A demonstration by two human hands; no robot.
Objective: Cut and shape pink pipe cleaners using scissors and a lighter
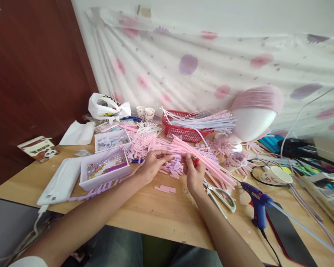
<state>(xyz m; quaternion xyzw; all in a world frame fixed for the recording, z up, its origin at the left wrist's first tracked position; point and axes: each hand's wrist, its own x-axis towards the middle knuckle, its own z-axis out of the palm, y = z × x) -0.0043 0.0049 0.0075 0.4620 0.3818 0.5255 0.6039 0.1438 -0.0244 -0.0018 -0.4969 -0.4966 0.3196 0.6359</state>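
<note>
My left hand (153,163) is held above the table with thumb and fingers pinched together. What sits at its fingertips, if anything, is too small to make out against the pink strands behind. Close by on the right, my right hand (194,171) is closed around a small red object (195,160), mostly hidden by the fingers. Behind both hands lies a heap of long pink pipe cleaners (211,163), with short lavender pieces (174,170) in front. A few cut pink pieces (165,189) rest on the bare wood between my forearms. Scissors (222,196) lie beside my right wrist.
White boxes hold beads (105,171) and trinkets (113,140) on the left, near a white power strip (60,181). A red basket (180,132) stands behind. On the right are a foam head (252,120), a blue glue gun (257,204), a paper cup (277,175) and a phone (289,233).
</note>
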